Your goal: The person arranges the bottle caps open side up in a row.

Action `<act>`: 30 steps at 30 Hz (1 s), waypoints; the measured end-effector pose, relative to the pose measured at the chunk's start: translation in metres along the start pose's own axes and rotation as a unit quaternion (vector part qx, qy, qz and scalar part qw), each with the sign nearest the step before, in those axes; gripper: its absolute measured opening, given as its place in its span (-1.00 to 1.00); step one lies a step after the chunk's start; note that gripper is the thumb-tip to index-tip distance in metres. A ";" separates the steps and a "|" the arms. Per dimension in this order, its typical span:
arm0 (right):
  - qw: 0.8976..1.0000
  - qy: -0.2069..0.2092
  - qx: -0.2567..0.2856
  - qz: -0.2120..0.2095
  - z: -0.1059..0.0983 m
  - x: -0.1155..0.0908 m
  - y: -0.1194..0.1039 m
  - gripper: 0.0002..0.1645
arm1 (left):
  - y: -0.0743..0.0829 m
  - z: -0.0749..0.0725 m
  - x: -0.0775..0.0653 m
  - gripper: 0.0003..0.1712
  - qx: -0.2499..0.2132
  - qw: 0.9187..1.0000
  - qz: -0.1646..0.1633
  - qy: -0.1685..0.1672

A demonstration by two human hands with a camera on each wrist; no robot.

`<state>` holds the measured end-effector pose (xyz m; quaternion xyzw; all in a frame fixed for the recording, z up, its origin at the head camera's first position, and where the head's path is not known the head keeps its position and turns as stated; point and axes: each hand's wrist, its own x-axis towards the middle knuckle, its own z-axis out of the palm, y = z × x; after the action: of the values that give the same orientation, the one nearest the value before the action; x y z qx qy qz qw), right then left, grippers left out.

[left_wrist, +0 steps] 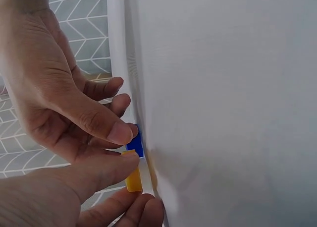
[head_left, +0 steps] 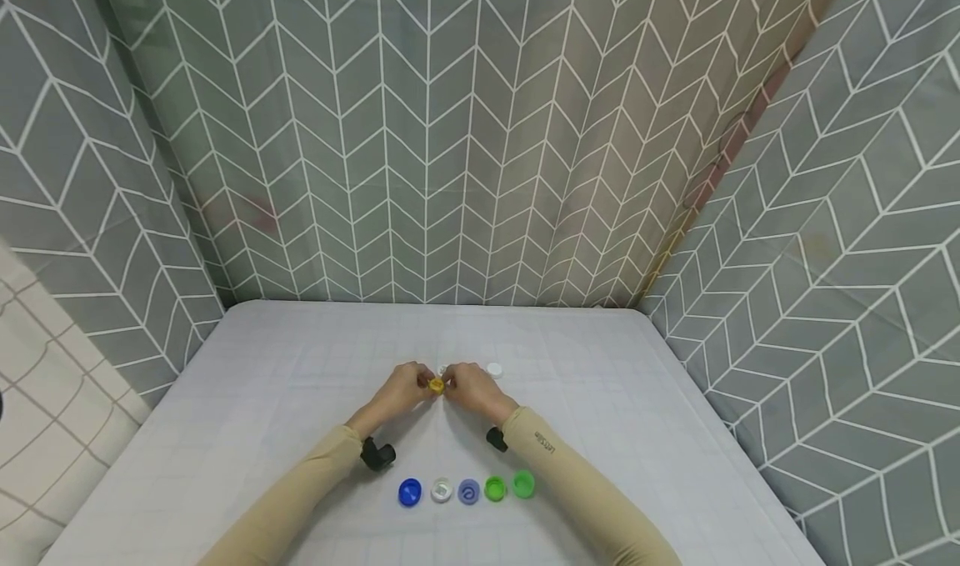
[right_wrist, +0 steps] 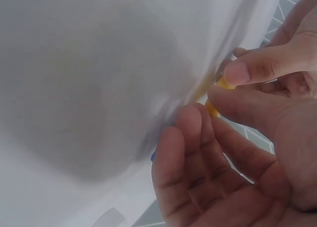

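In the head view both hands meet over the table around a small yellow bottle cap (head_left: pixel 437 386). The left hand (head_left: pixel 405 388) pinches this cap from the left, its thumb pressed on the yellow side in the left wrist view. From the right, the right hand (head_left: pixel 472 387) has its thumb and fingertips at the same yellow cap (right_wrist: pixel 212 108), partly covering it. A blue piece (left_wrist: pixel 134 143) shows by the right thumb in the left wrist view; most of it is hidden behind the fingers.
Nearer the person lies a row of caps: dark blue (head_left: pixel 409 493), whitish (head_left: pixel 442 490), light purple (head_left: pixel 468 492) and two green ones (head_left: pixel 495 488). A white cap (head_left: pixel 494 370) lies beyond the right hand. Patterned curtains (head_left: pixel 450 132) surround the white-covered table (head_left: pixel 300 358).
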<state>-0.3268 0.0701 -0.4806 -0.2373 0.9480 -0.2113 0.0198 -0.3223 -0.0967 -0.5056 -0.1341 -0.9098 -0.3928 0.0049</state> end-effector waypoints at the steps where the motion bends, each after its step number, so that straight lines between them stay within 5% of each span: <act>1: 1.000 0.000 0.002 0.002 -0.001 0.000 0.000 -0.78 | 0.000 0.000 0.000 -0.74 -0.003 1.000 0.002 -0.001; 14: 1.000 0.008 0.027 0.009 -0.017 -0.016 0.007 -0.79 | 0.011 0.000 0.000 -0.76 -0.030 0.999 0.038 -0.007; 30: 0.997 0.049 0.055 -0.012 -0.051 -0.066 0.025 -0.81 | 0.057 0.011 -0.008 -0.76 -0.059 0.992 0.098 -0.056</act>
<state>-0.2863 0.1408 -0.4484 -0.2366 0.9318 -0.2750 -0.0160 -0.2996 -0.0534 -0.4728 -0.2447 -0.8665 -0.4348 -0.0158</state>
